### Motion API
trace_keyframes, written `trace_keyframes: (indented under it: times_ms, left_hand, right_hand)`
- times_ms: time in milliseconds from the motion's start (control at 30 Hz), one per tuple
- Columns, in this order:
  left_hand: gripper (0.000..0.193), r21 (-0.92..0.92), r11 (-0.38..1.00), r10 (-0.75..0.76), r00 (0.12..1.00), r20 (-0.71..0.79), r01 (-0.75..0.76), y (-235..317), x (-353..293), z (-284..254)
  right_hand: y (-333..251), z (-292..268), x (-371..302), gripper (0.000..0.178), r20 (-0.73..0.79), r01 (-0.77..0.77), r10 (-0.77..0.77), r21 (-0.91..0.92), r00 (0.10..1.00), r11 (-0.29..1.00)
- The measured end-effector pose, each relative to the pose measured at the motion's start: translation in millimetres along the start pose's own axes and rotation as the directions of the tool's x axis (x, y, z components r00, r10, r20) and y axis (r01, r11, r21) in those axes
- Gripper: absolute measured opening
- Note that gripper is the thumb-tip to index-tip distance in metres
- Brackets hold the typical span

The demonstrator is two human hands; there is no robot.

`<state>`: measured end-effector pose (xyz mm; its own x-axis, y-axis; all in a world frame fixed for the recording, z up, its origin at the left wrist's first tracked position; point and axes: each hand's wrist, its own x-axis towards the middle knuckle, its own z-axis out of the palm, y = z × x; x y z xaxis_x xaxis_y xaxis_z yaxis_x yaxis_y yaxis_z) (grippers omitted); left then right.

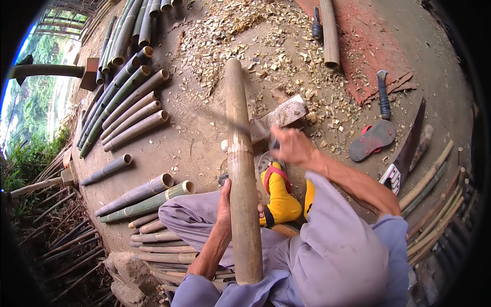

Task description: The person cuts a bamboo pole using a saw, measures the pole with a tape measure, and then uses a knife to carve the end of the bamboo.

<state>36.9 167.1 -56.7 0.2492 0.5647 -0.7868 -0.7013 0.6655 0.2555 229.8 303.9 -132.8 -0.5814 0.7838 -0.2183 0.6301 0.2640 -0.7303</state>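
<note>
A thick bamboo pole (243, 199) stretches away from my lap, its near end against my body. My left hand (225, 203) is closed around it from the left and beneath, with fingertips showing on its right side. My right hand (295, 148) grips the dark handle of a knife (227, 118). Motion blurs the blade, which reaches left across the pole just beyond a pale, scraped node. Under the far part of the pole, a worn wooden block (286, 110) lies on the ground.
Cut bamboo poles (135, 115) lie in rows at left. Wood chips (225, 30) cover the far ground. A black-handled tool (383, 97), a sandal (373, 139) and a saw (406, 153) lie at right. A yellow-socked foot (281, 202) is close to the pole.
</note>
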Motion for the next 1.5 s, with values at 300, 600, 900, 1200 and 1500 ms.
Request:
trace_keyframes:
  times_ms: [300, 600, 900, 1200, 1500]
  left_hand:
    - [0.072, -0.043, 0.999, -0.002, 0.999, 0.033, 0.004, 4, 9, -10]
    - [0.073, -0.119, 0.993, 0.000, 0.999, 0.036, 0.004, -1, 15, -9]
    - [0.071, -0.075, 0.997, -0.019, 0.999, 0.041, 0.022, -1, 1, -1]
    - [0.074, -0.157, 0.988, -0.004, 0.998, 0.059, 0.013, -13, 0, -8]
    - [0.072, -0.174, 0.984, -0.029, 0.996, 0.081, 0.043, -13, 5, -8]
  right_hand:
    - [-24, 16, -16, 0.030, -0.166, 0.304, -0.305, -0.030, 0.938, 0.952]
    - [-17, 7, -2, 0.036, -0.022, 0.135, -0.136, -0.051, 0.990, 0.990]
    - [-8, 3, 4, 0.028, -0.049, 0.133, -0.133, -0.013, 0.990, 0.991]
    - [-17, 5, -10, 0.029, -0.040, 0.247, -0.247, -0.003, 0.968, 0.969]
    - [-15, 10, -14, 0.029, -0.085, 0.232, -0.231, 0.011, 0.969, 0.973]
